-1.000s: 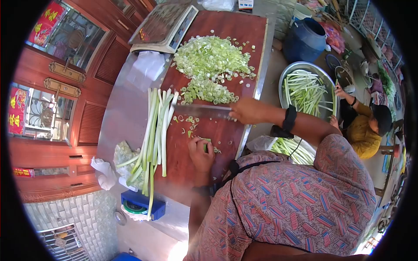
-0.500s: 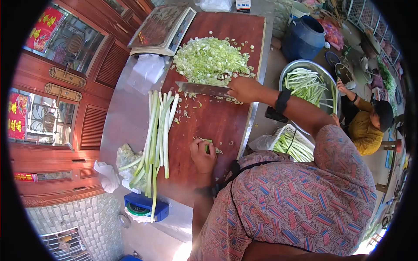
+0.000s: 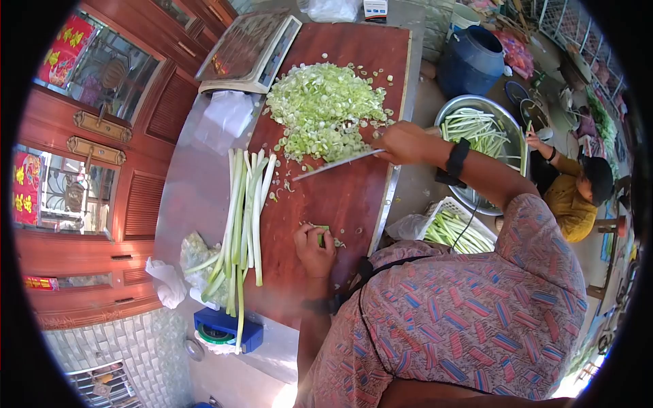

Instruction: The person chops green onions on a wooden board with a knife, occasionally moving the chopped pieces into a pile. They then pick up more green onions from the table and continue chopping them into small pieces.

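My right hand [image 3: 405, 142] grips a long knife [image 3: 340, 164] over the red-brown board [image 3: 340, 204]. The blade lies slanted at the lower edge of a heap of chopped scallions [image 3: 325, 102]. Nearer to me, my left hand [image 3: 315, 249] is closed around a short green piece [image 3: 324, 236], with a few small slices beside it. To the left of the board, long scallion stalks [image 3: 238, 217] lie in a bundle, partly over the board's edge.
A scale [image 3: 248, 51] and clear plastic bags [image 3: 226, 115] are at the upper left. A blue device [image 3: 230, 329] is below the stalks. On the right are a metal basin [image 3: 515, 122] of scallions, a white crate [image 3: 469, 216], a blue barrel [image 3: 471, 61] and another person [image 3: 575, 204].
My right hand first swept the knife up against the heap, pushing loose slices into it, then drew the blade back and tilted it. My left hand stayed closed near the same spot.
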A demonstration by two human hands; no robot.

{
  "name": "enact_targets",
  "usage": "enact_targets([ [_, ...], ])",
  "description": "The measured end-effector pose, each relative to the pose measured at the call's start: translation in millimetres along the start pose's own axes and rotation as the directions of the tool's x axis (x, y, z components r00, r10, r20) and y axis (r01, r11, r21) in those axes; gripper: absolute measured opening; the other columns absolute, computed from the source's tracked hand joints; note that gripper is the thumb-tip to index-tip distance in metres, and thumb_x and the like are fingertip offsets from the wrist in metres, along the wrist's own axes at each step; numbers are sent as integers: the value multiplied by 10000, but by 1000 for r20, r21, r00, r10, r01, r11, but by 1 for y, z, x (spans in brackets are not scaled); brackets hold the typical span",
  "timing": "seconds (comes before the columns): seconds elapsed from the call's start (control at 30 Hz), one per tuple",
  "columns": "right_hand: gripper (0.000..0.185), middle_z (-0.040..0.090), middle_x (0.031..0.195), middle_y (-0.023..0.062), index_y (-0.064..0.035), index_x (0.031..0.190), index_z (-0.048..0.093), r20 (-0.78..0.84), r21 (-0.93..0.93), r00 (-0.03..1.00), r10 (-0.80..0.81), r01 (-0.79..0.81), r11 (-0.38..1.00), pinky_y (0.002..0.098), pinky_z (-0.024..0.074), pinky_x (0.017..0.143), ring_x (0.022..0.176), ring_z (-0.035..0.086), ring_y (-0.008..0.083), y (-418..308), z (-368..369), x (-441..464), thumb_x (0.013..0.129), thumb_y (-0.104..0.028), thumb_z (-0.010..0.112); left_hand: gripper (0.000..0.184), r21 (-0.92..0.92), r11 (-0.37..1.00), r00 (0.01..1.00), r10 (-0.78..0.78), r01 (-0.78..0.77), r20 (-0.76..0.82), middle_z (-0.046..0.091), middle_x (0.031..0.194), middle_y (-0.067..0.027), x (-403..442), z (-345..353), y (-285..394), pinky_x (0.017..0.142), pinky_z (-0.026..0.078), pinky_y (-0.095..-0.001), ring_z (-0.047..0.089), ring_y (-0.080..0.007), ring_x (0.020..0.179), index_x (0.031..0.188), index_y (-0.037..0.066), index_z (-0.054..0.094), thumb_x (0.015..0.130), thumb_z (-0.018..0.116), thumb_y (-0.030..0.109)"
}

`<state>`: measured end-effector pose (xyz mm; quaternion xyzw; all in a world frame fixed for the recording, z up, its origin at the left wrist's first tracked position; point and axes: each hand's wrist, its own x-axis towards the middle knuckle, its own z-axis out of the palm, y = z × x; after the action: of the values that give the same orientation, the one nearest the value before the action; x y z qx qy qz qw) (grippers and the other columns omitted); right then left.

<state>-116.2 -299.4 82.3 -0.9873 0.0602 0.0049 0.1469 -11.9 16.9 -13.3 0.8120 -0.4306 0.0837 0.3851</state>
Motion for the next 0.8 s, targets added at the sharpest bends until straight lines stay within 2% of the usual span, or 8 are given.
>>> enact_targets([
  [0.07,194,633,736,161,-65,888,628,-80,-39,995,60,-64,997,486,496,642,741,637,367,4,5,15,834,-251,612,146,10,1000,1000,-12,12,10,538,958,-130,0,-1,0,798,471,-412,546,-320,906,811,54,612,690,692,37],
  [0.2,215,637,753,167,-68,900,633,-112,18,984,142,-141,990,486,502,659,760,637,371,-4,-5,33,850,-273,592,145,22,1000,1000,-11,11,13,535,957,-126,0,-1,1,800,473,-413,546,-320,906,812,58,612,692,693,39],
  [0.27,221,639,770,179,-71,895,638,-196,162,943,268,-238,958,492,502,671,774,634,381,-11,-3,39,861,-277,567,146,25,999,1000,-22,21,15,534,954,-124,0,-1,2,805,475,-414,545,-317,908,818,61,612,697,691,36],
  [0.37,215,635,769,191,-70,879,642,-176,222,939,295,-254,941,500,499,677,766,629,394,-28,4,31,862,-265,554,148,34,999,1000,1,-2,15,532,951,-128,0,-1,2,807,474,-414,541,-315,921,826,59,611,703,685,26],
  [0.5,212,636,762,199,-45,847,640,-130,282,981,142,-101,954,506,490,684,752,622,408,-50,17,0,846,-248,577,154,26,1000,1000,17,-17,18,534,963,-140,2,2,1,815,465,-423,536,-326,935,845,47,611,711,681,15],
  [0.53,212,636,762,199,-45,847,640,-129,282,981,142,-101,954,506,490,684,752,622,408,-59,15,-7,846,-248,577,157,2,1000,999,9,-9,33,537,974,-147,7,4,3,819,459,-428,533,-333,939,853,41,611,714,682,14],
  [0.6,215,638,762,197,-39,847,640,35,323,990,140,-144,935,508,487,692,755,622,408,-74,12,-18,838,-249,593,161,-26,1000,999,1,0,52,539,984,-155,16,11,5,822,452,-433,531,-341,943,861,34,611,718,682,13],
  [0.8,228,637,744,183,-51,914,632,50,321,996,75,-87,943,498,478,676,741,626,392,-92,40,-35,855,-267,595,179,-18,997,996,70,-70,46,555,1026,-147,26,25,4,839,434,-429,525,-347,966,894,33,629,733,701,61],
])
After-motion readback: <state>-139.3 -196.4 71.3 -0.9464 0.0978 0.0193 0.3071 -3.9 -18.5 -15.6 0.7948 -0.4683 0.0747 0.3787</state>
